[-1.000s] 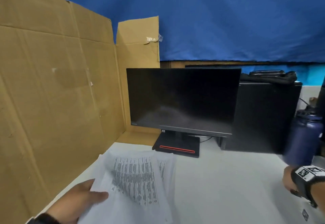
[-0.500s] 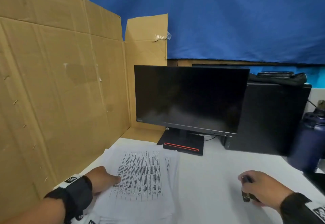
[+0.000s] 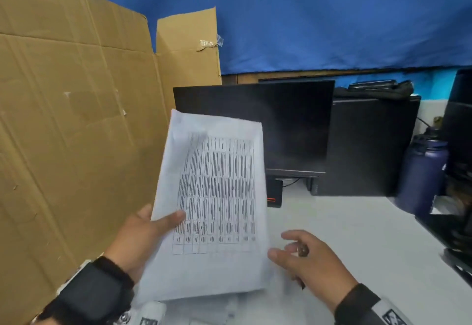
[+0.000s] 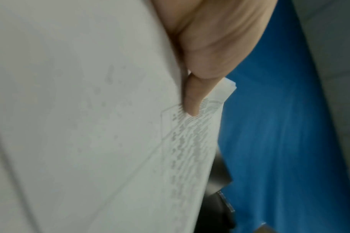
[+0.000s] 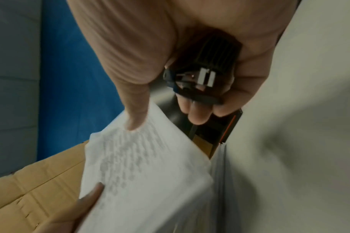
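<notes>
A stack of white sheets printed with a table (image 3: 212, 197) is held up off the white table (image 3: 357, 235), tilted toward me. My left hand (image 3: 153, 225) grips its lower left edge, thumb on the front. In the left wrist view the thumb (image 4: 192, 97) presses on the sheets (image 4: 90, 126). My right hand (image 3: 283, 247) is at the stack's lower right corner, fingers curled round a small black tool with metal parts (image 5: 201, 74), apparently a stapler. Its thumb (image 5: 134, 113) touches the sheets' edge (image 5: 150, 173).
A dark monitor (image 3: 293, 125) stands behind the sheets, with a black computer case (image 3: 370, 146) to its right. A cardboard wall (image 3: 76, 120) lines the left side. A dark blue bottle (image 3: 424, 174) stands at the right. More sheets (image 3: 204, 309) lie beneath the raised stack.
My left hand has lifted the printed sheets from the table and tilted them up. My right hand has moved left to the stack's corner with the black tool.
</notes>
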